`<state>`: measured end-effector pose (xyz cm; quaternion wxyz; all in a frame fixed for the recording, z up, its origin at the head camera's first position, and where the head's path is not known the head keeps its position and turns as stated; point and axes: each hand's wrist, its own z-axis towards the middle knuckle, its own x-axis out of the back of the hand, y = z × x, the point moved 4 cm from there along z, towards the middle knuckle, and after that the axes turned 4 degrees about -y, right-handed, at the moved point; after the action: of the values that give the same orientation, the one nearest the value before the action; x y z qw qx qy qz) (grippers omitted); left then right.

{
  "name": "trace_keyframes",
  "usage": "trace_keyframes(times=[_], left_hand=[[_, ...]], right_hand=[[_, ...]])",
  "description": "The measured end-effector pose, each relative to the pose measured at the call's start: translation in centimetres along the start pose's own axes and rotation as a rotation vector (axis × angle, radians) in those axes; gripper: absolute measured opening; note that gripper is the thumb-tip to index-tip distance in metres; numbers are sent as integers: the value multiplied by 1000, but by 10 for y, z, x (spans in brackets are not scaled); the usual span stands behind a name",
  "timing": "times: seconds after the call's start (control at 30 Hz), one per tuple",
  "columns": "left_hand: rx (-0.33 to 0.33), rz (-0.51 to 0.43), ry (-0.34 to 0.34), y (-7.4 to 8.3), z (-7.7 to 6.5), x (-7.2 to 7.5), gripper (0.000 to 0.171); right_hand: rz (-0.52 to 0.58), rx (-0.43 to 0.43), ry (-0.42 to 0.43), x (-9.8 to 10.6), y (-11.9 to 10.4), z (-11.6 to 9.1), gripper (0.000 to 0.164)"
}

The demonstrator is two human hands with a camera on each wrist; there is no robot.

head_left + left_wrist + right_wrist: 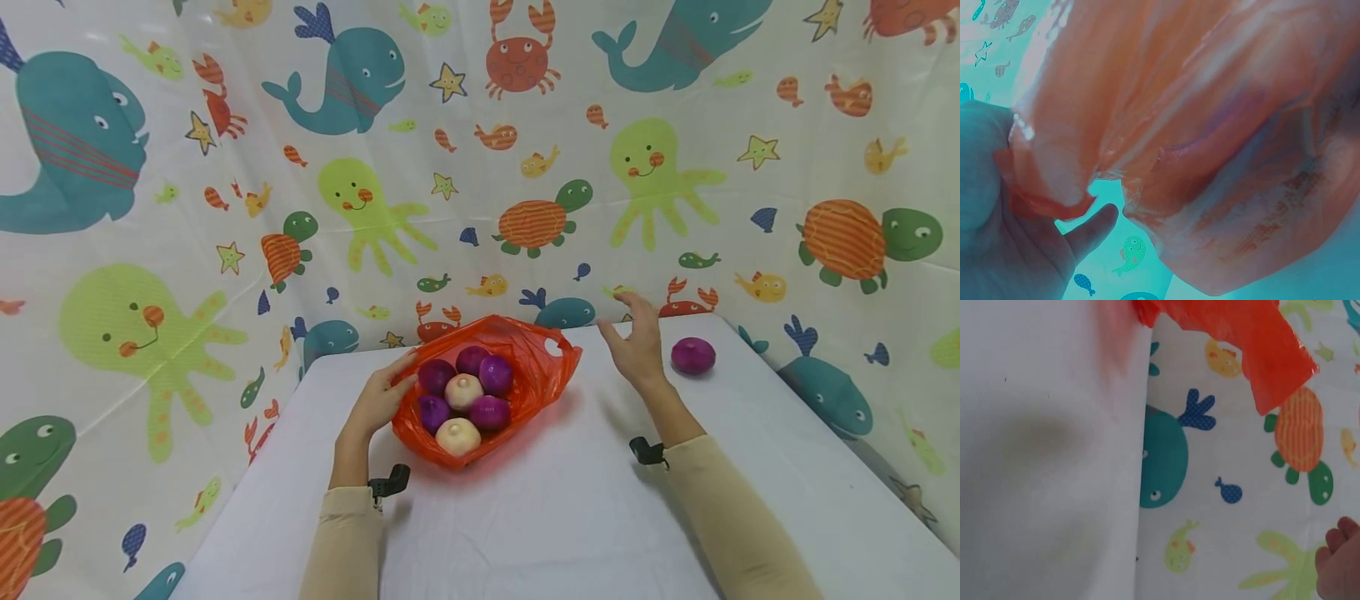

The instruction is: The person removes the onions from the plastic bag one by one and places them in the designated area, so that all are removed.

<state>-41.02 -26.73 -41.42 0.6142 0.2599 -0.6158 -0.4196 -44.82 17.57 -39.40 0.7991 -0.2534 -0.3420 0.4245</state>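
A red plastic bag lies spread wide, its mouth facing up. Inside it sit several purple onions and two cream-white onions. At the bag's left rim, my left hand holds the plastic; the left wrist view shows the bag's edge across the palm with one finger sticking out beneath. My right hand is raised to the right of the bag, fingers apart and nothing in them. Only its fingertips show in the right wrist view. One more purple onion rests beyond it on the right.
A white-covered table carries everything. Behind and beside it hangs a curtain printed with sea animals, close against the table's far edge. Each wrist wears a small black camera.
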Motion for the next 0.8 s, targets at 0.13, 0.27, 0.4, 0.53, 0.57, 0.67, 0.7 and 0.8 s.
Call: trace_keyframes(times=[0.13, 0.27, 0.4, 0.53, 0.57, 0.67, 0.7, 0.8], left_hand=[[-4, 12, 3, -1, 0, 0, 53], [-27, 23, 7, 0, 1, 0, 53], [-31, 24, 7, 2, 0, -1, 53], [-33, 27, 11, 3, 0, -1, 53], [-31, 25, 13, 2, 0, -1, 53], [-30, 20, 13, 1, 1, -1, 52], [-26, 15, 15, 1, 1, -1, 52], [-20, 16, 8, 2, 1, -1, 53]], right_hand=[[-9, 35, -44, -11, -12, -5, 56], [-12, 95, -85, -21, -23, -10, 57], [16, 152, -141, -32, -35, -14, 57], [33, 208, -202, -44, -47, -21, 58], [37, 220, -220, -48, -50, -23, 58], [40, 243, -276, -58, -56, -28, 57], [44, 244, -297, -61, -57, -30, 56], [47, 244, -360, -72, -59, -35, 55]])
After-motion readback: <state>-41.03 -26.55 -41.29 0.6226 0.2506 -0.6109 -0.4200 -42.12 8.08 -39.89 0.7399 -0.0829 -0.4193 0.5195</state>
